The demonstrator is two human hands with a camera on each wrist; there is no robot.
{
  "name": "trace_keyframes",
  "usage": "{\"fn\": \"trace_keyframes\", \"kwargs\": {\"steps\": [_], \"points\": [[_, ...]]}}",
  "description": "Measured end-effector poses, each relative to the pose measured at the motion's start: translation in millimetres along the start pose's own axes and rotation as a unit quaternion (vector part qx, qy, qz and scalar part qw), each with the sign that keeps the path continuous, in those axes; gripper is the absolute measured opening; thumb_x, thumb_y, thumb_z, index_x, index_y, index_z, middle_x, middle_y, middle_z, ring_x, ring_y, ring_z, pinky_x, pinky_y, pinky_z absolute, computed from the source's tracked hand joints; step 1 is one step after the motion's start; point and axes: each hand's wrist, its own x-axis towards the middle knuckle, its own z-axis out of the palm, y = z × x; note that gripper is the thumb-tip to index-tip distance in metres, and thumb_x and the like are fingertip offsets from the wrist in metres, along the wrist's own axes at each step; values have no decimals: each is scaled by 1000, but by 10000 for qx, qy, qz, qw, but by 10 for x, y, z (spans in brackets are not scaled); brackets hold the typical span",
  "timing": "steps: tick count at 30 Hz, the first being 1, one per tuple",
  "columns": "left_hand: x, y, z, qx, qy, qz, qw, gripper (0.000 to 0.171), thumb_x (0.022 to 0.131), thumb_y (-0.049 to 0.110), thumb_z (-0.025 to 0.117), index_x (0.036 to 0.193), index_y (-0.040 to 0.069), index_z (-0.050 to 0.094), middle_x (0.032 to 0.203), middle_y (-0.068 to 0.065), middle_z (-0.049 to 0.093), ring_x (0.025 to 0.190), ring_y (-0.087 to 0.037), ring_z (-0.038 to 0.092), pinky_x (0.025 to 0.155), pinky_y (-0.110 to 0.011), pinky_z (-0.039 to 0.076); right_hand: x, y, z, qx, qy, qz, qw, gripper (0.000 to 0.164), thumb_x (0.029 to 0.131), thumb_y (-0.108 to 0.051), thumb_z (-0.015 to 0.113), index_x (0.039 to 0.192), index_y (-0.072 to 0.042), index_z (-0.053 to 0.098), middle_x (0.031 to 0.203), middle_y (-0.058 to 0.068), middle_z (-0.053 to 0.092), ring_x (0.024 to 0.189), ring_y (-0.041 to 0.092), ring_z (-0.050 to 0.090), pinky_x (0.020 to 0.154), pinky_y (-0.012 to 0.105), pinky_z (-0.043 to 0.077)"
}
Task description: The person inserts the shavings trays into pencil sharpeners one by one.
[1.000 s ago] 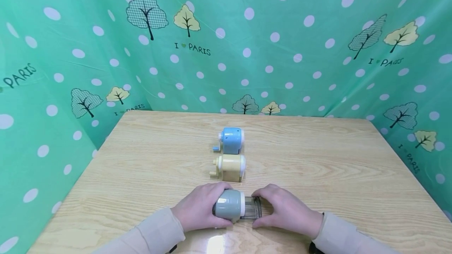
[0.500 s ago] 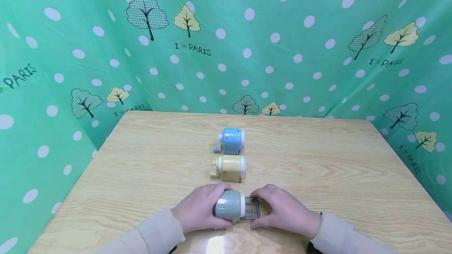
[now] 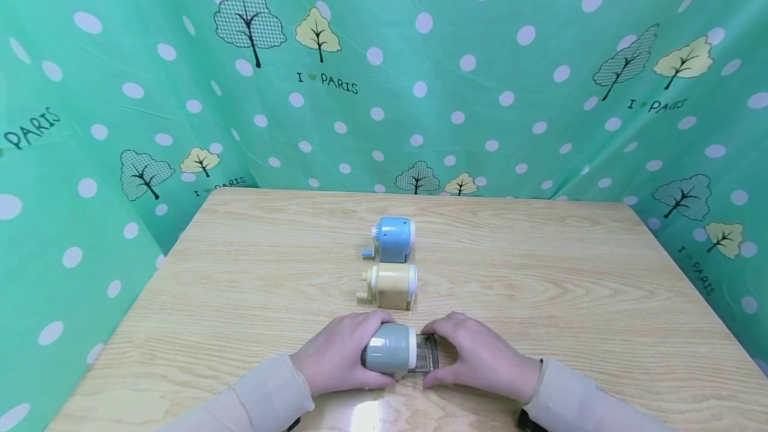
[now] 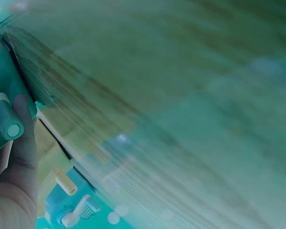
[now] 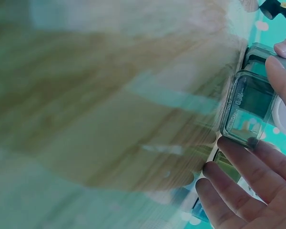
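A grey-green crank pencil sharpener [image 3: 389, 351] lies on the table close to the person. My left hand [image 3: 336, 357] grips its body from the left, thumb and fingers on opposite sides. From its white-rimmed right end sticks out a clear smoky shavings drawer [image 3: 427, 354], partly pulled out. My right hand [image 3: 483, 360] holds this drawer by its outer end between thumb and fingers. In the right wrist view, the drawer [image 5: 250, 107] shows its see-through end, with the other fingers spread beside it. The left wrist view shows the sharpener's crank handle [image 4: 9, 121] near the left fingers.
Behind the held sharpener stand a cream pencil sharpener [image 3: 394, 285] and, farther back, a blue pencil sharpener [image 3: 394, 239], in one row. All are on a wood-grain table [image 3: 540, 265]. A green dotted curtain [image 3: 384, 119] encloses the back and sides.
My right hand has shifted slightly left, and the drawer has slid a little farther into the grey-green pencil sharpener. My left hand and the other sharpeners have stayed in place.
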Motion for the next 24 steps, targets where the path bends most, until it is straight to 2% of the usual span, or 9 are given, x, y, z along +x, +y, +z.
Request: {"fn": "trace_keyframes", "kwargs": {"steps": [24], "points": [[1,-11,16,-6,35,10,10000,67,73,51,80,122,12,56,101,5,66,85,-3,58,77,-31,54,15,-32,0,72,16,131,9999,77,70,-63,74,121,-6,69,112,4,71,102,16,63,90,42,55]]}}
